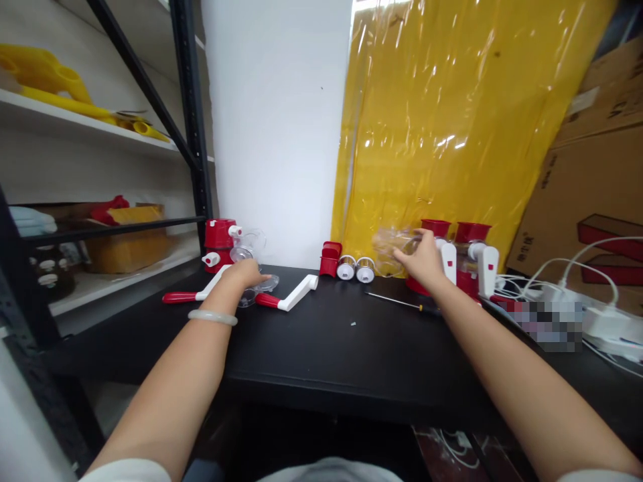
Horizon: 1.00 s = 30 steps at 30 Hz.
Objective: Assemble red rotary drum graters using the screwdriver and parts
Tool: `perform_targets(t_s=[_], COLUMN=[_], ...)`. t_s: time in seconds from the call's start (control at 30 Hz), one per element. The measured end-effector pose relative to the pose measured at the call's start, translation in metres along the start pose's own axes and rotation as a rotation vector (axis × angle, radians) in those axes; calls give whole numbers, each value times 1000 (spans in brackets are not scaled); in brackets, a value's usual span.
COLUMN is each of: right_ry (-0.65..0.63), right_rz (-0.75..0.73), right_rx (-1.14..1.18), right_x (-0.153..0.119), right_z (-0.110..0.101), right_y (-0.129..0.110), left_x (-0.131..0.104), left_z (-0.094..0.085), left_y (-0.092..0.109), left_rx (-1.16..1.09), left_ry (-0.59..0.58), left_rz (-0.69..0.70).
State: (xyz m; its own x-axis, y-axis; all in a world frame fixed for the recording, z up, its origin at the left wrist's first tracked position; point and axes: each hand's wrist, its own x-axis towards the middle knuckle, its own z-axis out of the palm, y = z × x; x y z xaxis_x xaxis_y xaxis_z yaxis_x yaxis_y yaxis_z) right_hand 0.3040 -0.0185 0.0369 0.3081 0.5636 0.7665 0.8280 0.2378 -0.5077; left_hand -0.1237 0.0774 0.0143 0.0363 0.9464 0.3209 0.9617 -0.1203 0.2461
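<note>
Nearest the head camera, pale sleeves (125, 470) ended my two forearms (175, 375), which reached over the black tabletop (311, 361). A pale bangle (213, 317) circled my left wrist. My left grip (242, 274) was down among clear plastic parts (268, 284), fingers bent; I cannot tell whether it had closed on any of them. Two white cranks with red handles lay close by, the left crank (203, 288) partly behind my wrist, the right crank (299, 294) just beyond my fingertips. Behind stood two red housings (220, 234), one above the other.

My right grip (424, 260) held a blurred clear plastic piece (390, 246) between thumb and fingers. That piece was in front of the yellow sheet (426, 134), left of two red-and-white units (469, 264) and near a pair of drums with white ends (365, 270). A curved red part (330, 259) stood beside the drums. Nearer me, a screwdriver (396, 301) pointed leftward, its dark handle close to my right forearm in view. White cables (542, 278) crowded the tabletop's right end.
</note>
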Motion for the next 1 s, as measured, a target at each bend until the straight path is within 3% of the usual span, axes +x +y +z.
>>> perform_targets(t_s=[0.07, 0.2, 0.37, 0.47, 0.67, 1.0], right_ry=[-120, -384, -502, -560, -588, -543], right_rz=[-29, -8, 40, 86, 217, 364], right_rx=[294, 735, 837, 917, 1122, 1226], right_x=[-12, -37, -47, -46, -49, -54], right_z=[7, 26, 33, 31, 29, 31], right_y=[-8, -15, -10, -5, -6, -12], left_x=[-3, -15, -31, -36, -40, -40], left_z=[-1, -3, 4, 11, 17, 17], left_y=[11, 40, 72, 83, 91, 93], left_rx=[31, -125, -403, -467, -495, -492], left_ry=[-1, 127, 117, 70, -12, -22], left_rz=[-14, 51, 370, 476, 532, 546])
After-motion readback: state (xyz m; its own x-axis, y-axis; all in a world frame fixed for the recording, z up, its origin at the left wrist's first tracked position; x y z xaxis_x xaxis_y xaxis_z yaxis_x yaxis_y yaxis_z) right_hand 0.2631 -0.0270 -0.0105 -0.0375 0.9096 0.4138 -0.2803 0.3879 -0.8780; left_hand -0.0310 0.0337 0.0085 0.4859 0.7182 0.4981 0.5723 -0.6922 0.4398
